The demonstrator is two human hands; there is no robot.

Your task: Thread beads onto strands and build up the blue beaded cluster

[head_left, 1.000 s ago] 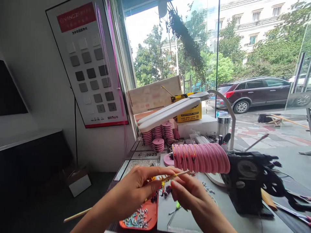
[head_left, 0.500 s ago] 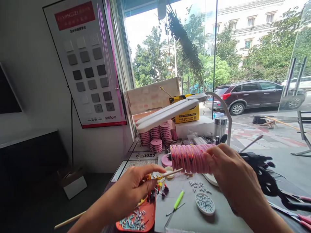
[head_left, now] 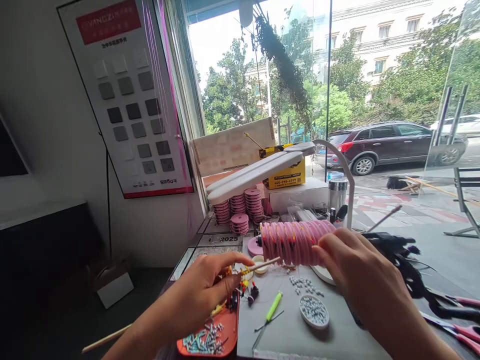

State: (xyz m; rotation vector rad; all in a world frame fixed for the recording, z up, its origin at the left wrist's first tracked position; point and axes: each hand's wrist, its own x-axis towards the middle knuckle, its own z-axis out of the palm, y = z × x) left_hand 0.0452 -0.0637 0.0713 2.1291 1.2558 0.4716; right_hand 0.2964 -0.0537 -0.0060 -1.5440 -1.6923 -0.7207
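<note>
My left hand (head_left: 206, 282) is closed on a thin wooden stick (head_left: 265, 264), whose tip juts out to the right past the fingers. Small yellow, red and black pieces (head_left: 249, 290) on fine threads hang beside the fingertips. A row of pink foam spools (head_left: 290, 242), held sideways, is gripped at its right end by my right hand (head_left: 360, 265). Yellow thread and small red and dark bits run across the spools. The stick's tip is close to their lower left edge; whether they touch, I cannot tell.
An orange tray (head_left: 235, 335) of small metal parts lies below my left hand. On the grey mat are a green-handled tool (head_left: 274, 306), loose beads (head_left: 305, 286) and a white dish (head_left: 325, 325) of beads. A white lamp (head_left: 258, 172) overhangs stacked pink spools (head_left: 239, 224). Scissors (head_left: 455, 327) lie right.
The whole view has shifted slightly. Both hands keep their holds, and the spool row has turned a little so its thread and red bits sit differently.
</note>
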